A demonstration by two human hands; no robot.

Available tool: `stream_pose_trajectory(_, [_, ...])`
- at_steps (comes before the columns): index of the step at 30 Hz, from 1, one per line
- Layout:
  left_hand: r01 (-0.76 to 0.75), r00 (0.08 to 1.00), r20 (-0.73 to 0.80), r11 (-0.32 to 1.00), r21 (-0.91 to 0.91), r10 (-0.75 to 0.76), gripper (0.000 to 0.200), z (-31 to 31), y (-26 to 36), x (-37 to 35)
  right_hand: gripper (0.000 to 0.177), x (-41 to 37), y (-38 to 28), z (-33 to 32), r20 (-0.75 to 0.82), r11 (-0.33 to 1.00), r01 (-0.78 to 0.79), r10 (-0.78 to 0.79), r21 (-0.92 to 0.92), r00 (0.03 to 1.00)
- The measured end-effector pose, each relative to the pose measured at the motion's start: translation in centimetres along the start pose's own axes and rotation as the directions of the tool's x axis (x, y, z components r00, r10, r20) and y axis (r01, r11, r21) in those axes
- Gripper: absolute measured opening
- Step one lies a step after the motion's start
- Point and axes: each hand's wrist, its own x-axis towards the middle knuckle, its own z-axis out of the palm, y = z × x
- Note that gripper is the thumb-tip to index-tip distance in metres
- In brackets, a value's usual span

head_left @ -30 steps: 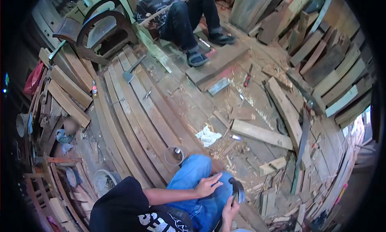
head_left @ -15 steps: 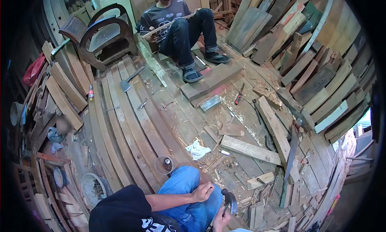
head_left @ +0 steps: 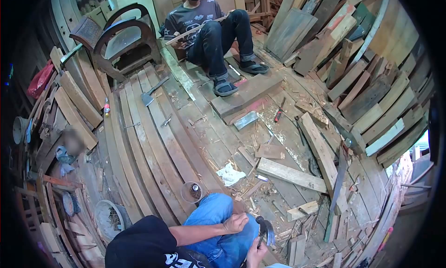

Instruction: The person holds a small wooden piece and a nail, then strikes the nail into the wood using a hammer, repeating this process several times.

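My left hand [head_left: 236, 223] is closed over my knee in blue jeans, fingers curled together. Whatever it may pinch is too small or hidden to make out. Just to its right, my right hand [head_left: 256, 254] grips a claw hammer [head_left: 265, 232] by the handle, close under the dark head. The hammer is upright beside the knee. A clear plastic cup [head_left: 191, 192] with dark small contents stands on the planks near the same knee.
A co-worker [head_left: 200, 24] sits opposite with a long wood strip. Curved planks [head_left: 153, 161] lie at left, near a bucket [head_left: 109, 219]. Right are a wood beam [head_left: 293, 175], a handsaw [head_left: 337, 189], a screwdriver [head_left: 279, 111] and leaning boards. A white cloth [head_left: 230, 174] lies centrally.
My view has shifted slightly, so everything sits a little farther right. The co-worker's wood strip and the hand on it have moved a little. Both my hands keep nearly the same pose.
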Motion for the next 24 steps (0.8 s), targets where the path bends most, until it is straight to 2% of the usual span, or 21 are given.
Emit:
stream_pose_trajectory(4, [0.029,0.999,-0.016,0.999,-0.028,-0.029,0.010,-0.4,0.5,0.5,0.042,-0.3,-0.3,-0.2,0.054,0.992,-0.102,0.098,0.072,0.994])
stream_pose_trajectory(6, [0.003,0.999,0.051,0.996,-0.085,0.001,0.010,-0.7,0.8,0.6,0.042,0.3,-3.2,-1.3,0.219,0.933,-0.349,0.324,0.087,0.920])
stream_pose_trajectory(8, [-0.042,0.998,0.050,0.997,-0.066,0.046,0.008,-0.5,0.5,0.5,0.030,-0.2,-1.4,-0.9,0.196,0.923,-0.382,0.368,0.037,0.909])
stream_pose_trajectory(9, [-0.001,0.997,0.081,0.993,-0.119,0.011,0.005,-0.4,-0.6,0.4,0.031,-0.1,-1.3,-1.3,0.226,0.918,-0.395,0.395,-0.046,0.891])
stream_pose_trajectory(10, [-0.012,0.999,0.044,0.989,-0.148,0.019,0.002,-1.0,0.2,1.2,0.025,0.5,-2.7,-1.2,0.169,0.944,-0.330,0.322,0.020,0.932])
stream_pose_trajectory(11, [0.027,0.996,0.082,0.991,-0.132,-0.017,0.003,-1.7,0.6,1.6,0.019,0.8,-3.8,-1.0,0.125,0.938,-0.329,0.315,0.114,0.941])
stream_pose_trajectory(12, [0.179,0.971,0.188,0.969,-0.172,-0.146,0.006,-2.2,0.4,1.6,0.014,0.6,-2.6,-1.3,0.193,0.940,-0.328,0.306,0.095,0.932])
stream_pose_trajectory(13, [0.169,0.976,0.164,0.971,-0.170,-0.141,0.008,-2.3,0.4,1.4,0.016,0.9,-3.4,-1.7,0.223,0.915,-0.391,0.363,0.098,0.905])
stream_pose_trajectory(14, [0.222,0.962,0.194,0.962,-0.157,-0.191,0.011,-2.7,0.8,1.1,0.016,0.8,-4.1,-1.6,0.190,0.875,-0.453,0.423,0.168,0.886])
stream_pose_trajectory(15, [0.244,0.953,0.229,0.952,-0.183,-0.200,0.016,-3.3,1.4,1.7,0.017,0.9,-3.8,-1.7,0.163,0.942,-0.308,0.285,0.135,0.945])
stream_pose_trajectory(18, [0.152,0.956,0.266,0.982,-0.108,-0.119,0.024,-4.3,1.3,1.4,0.020,-0.7,-1.8,-2.0,0.232,0.872,-0.484,0.456,0.077,0.859])
stream_pose_trajectory(20, [0.276,0.922,0.325,0.946,-0.170,-0.211,0.027,-4.9,1.6,1.1,0.022,-0.8,-2.1,-2.0,0.241,0.880,-0.458,0.420,0.130,0.875])
stream_pose_trajectory(22, [0.299,0.908,0.344,0.944,-0.139,-0.237,0.029,-5.5,1.7,1.0,0.024,-1.2,-1.9,-1.9,0.243,0.872,-0.461,0.417,0.166,0.876])
stream_pose_trajectory(24, [0.306,0.901,0.355,0.946,-0.110,-0.251,0.031,-5.9,1.7,0.8,0.028,-1.4,-2.0,-2.2,0.304,0.821,-0.544,0.480,0.174,0.823])
